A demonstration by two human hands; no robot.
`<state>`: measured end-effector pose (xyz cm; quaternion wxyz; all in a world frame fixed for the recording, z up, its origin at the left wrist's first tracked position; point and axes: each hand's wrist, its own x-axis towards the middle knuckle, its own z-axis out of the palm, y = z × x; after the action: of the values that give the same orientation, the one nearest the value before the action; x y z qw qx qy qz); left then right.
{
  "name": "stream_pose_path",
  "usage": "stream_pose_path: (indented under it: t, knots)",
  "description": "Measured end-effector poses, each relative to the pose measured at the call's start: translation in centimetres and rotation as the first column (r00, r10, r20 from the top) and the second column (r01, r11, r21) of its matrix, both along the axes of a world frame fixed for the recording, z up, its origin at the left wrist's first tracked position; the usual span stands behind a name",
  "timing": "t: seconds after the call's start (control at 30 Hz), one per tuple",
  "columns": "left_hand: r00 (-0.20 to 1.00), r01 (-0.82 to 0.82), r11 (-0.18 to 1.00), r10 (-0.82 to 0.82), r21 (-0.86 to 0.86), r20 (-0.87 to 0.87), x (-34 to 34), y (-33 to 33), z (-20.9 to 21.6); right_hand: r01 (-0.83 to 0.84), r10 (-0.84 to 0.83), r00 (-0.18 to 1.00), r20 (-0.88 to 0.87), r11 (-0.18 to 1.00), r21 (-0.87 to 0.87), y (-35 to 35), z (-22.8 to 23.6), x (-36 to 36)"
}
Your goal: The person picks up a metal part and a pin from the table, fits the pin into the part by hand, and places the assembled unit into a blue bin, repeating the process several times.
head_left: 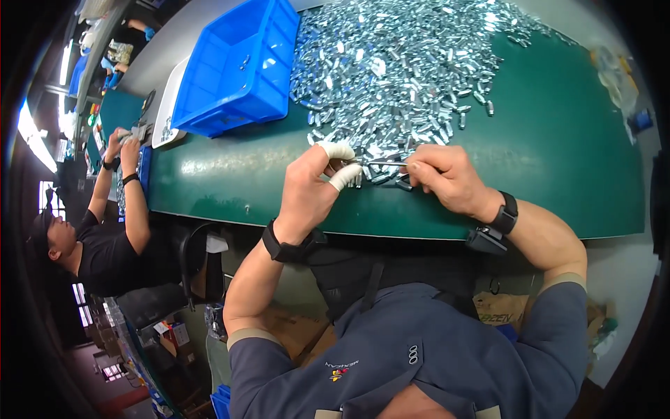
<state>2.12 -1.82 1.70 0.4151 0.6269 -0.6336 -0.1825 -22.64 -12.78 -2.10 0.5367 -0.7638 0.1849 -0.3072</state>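
While a part (356,162) is pinched by the left hand (307,188), a tool (387,163) by the right (447,180), a pile (398,77) seems left at twelve o'clock. At eleven, the bin (272,84) is barely filled.

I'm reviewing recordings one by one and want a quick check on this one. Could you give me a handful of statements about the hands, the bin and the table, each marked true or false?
1. The right hand holds a slim metal tool. True.
2. The white finger covers are on the right hand. False: they are on the left hand, on the thumb and a finger.
3. The blue bin stands to the right of the heap of metal parts. False: it stands to the left.
4. A black band is worn on each of the person's wrists. True.
5. The tabletop is white. False: it is green.
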Motion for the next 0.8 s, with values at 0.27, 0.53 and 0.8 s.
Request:
stream_pose_path:
  t: [0.27,0.53,0.8]
  knots:
    - [0.996,0.087,0.996,-0.087,0.007,0.007,-0.6,-1.3,-0.2,0.057,-0.054,0.998,0.033,0.996,-0.073,-0.1,-0.4,0.0]
    - [0.957,0.283,0.952,-0.272,0.117,-0.105,-1.5,-1.8,-0.4,0.008,0.008,0.986,-0.169,0.996,0.094,0.6,1.3,-1.3]
    - [0.898,0.413,0.910,-0.413,-0.030,-0.151,-2.1,-2.4,-2.3,0.015,-0.015,0.999,-0.042,1.000,-0.011,1.6,-0.3,-2.7]
